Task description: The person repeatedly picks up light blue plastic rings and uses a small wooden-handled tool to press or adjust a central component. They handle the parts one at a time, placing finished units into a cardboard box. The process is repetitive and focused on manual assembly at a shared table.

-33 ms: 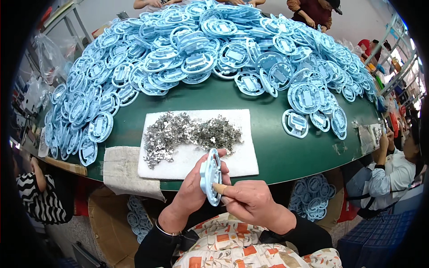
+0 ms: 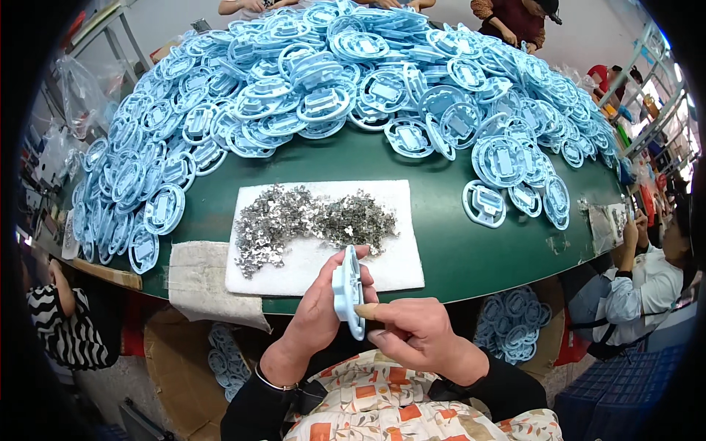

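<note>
Blue part: one light-blue round plastic piece, held edge-on and upright between both hands, just below the near edge of the white pad and above the person's lap.

Left hand: fingers curled around the part from the left side, thumb up against its face; gripping it.

Right hand: fingers folded in, thumb laid across and pressing against the lower edge of the part; closed on it from the right.

Metal clips: loose heap of small silver pieces spread across the upper half of the white pad, well above the hands, not touched.

White pad: rectangular, lying flat on the green table, near its front edge.

Cloth: off-white, folded, just left of the pad and hanging over the table edge.

Blue pile: large mound of matching blue round parts covering the far half and left side of the table; a few strays lie apart at right, near the pad.

Bin parts: more blue pieces below the table edge, right of the hands; another lot at lower left.

Other people: one seated at right in a white top, one at left in a striped top, others at the far side of the table.
</note>
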The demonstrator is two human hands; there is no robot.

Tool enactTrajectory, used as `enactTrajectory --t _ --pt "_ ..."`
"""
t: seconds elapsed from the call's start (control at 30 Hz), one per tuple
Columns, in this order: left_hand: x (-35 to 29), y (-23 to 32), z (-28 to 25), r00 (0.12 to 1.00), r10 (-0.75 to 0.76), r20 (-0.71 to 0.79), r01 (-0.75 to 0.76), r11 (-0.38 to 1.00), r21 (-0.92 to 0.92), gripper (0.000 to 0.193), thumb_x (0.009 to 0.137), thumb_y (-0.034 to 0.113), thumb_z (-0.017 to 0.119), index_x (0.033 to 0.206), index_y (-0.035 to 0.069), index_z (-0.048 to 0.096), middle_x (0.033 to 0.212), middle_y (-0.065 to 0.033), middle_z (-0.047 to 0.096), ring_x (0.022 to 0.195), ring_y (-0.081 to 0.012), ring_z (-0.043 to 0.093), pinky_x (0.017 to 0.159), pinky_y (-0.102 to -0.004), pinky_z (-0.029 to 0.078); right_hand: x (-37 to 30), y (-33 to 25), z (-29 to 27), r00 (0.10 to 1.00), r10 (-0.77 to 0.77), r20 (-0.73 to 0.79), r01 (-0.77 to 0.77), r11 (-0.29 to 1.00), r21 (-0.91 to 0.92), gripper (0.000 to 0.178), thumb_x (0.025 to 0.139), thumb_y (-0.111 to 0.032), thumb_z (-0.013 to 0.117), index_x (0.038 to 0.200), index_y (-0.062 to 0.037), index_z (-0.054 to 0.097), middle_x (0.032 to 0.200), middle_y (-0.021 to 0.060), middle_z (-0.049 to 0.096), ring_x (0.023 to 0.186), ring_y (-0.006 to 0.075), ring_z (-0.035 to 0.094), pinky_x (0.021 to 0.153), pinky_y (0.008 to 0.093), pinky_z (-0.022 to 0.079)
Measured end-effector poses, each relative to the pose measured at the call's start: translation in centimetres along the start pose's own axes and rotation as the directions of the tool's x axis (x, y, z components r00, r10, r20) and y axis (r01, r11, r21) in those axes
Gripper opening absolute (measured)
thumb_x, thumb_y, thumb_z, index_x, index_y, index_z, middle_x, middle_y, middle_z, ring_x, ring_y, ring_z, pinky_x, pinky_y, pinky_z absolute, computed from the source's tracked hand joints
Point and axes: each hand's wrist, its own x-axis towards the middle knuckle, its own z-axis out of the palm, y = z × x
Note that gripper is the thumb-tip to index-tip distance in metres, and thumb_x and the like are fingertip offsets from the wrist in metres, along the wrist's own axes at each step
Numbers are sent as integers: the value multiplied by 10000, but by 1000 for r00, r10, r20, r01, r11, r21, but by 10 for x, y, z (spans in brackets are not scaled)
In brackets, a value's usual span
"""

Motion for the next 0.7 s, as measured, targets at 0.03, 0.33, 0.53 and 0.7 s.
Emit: enactTrajectory --t 0.03,0.33,0.53,0.7 --pt "-2 0 6 996 -9 -94 17 996 83 508 1083 338 424 1463 10 346 1107 -79 568 980 -166 607 890 -322 528 -3 -7 -9 997 77 20 -78 995 69 415 813 -123 801 1195 -1 694 716 72 653 535 135 573 497 271 436" --pt "-23 13 25 992 74 -106 3 806 591 494 924 73 599 1399 22 477 1097 -73 606 983 -122 590 853 -251 469 -34 2 -48 888 460 9 -447 857 256 97 892 -38 670 952 28 707 702 -14 625 583 16 480 519 204 373" --pt "-13 39 32 994 -53 91 -36 638 769 243 951 185 673 1097 -9 687 920 -140 720 787 -179 686 710 -297 538 -15 7 -40 919 381 97 -392 909 143 112 918 -85 691 971 11 713 717 4 635 581 38 497 516 224 392" --pt "-18 30 10 991 -47 -124 115 774 622 202 991 154 629 1068 -31 648 914 -30 694 799 -46 603 723 -219 507 25 52 -40 932 234 -276 -318 894 -314 131 876 -97 724 989 -31 711 790 115 675 614 198 633 587 306 502"
